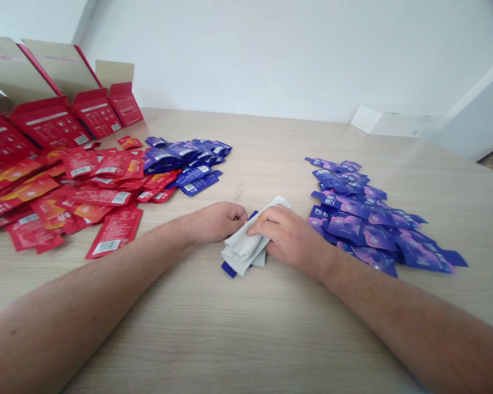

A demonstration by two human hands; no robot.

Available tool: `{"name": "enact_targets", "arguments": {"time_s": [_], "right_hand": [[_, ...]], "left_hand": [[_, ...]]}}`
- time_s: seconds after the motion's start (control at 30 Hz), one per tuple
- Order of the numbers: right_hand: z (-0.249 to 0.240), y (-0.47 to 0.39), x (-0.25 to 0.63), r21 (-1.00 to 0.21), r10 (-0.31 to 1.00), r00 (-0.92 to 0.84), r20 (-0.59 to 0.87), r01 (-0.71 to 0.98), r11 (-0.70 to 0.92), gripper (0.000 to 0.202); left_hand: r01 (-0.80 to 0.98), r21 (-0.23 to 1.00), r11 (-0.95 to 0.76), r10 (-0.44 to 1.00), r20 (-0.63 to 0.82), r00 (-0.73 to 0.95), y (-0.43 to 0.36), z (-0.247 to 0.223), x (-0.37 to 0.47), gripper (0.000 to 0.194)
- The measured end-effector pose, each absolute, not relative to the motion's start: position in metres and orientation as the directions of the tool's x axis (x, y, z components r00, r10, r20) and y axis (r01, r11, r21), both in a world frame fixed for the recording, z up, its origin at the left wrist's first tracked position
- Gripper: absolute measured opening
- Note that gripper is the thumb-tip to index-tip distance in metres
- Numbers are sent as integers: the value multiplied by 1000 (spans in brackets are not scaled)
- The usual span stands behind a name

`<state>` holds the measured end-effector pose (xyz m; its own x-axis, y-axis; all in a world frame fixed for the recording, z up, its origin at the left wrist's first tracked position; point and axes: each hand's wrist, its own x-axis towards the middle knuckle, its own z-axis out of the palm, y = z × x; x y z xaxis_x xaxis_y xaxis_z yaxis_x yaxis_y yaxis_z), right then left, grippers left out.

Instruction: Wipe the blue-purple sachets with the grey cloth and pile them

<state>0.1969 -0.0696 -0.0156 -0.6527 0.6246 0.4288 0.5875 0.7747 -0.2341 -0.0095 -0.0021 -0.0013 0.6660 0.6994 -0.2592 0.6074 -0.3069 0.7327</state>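
My right hand [290, 235] is closed on a folded white cloth [246, 243], pressing it over a blue packet [229, 269] in the middle of the table. Only the packet's ends and a bit of its edge show from under the cloth. My left hand [217, 221] is curled shut at the packet's left edge and seems to pinch it; its fingertips are partly hidden. Close to my right hand lies a spread of blue-purple packets [361, 224], pink pattern up. Beyond my left hand is a pile of blue packets [189, 158], several with barcodes showing.
Many red and orange packets [78, 191] are heaped on the left of the wooden table [246, 339]. Behind them stand several red boxes [49, 123] with raised flaps. A white box [388, 121] lies at the back right, near the white wall [263, 54].
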Motion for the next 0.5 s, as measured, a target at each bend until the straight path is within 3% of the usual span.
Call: {"name": "enact_targets", "arguments": {"time_s": [0.1, 0.23, 0.4, 0.5], "right_hand": [[-16, -69, 197, -234, 621, -653, 434, 584, 777, 26], [-15, -76, 190, -183, 470, -799, 376, 433, 883, 19], [-15, -70, 196, -255, 640, -637, 429, 595, 762, 27], [-14, -73, 194, -223, 584, -705, 403, 543, 810, 24]], "left_hand": [[605, 739, -298, 696, -266, 667, -2, -2, -10, 25], [575, 742, -344, 668, -237, 705, -1, -3, -10, 22], [612, 730, -305, 700, -264, 664, -1, -2, -10, 26], [587, 746, -316, 678, -255, 689, -1, -2, -10, 24]]}}
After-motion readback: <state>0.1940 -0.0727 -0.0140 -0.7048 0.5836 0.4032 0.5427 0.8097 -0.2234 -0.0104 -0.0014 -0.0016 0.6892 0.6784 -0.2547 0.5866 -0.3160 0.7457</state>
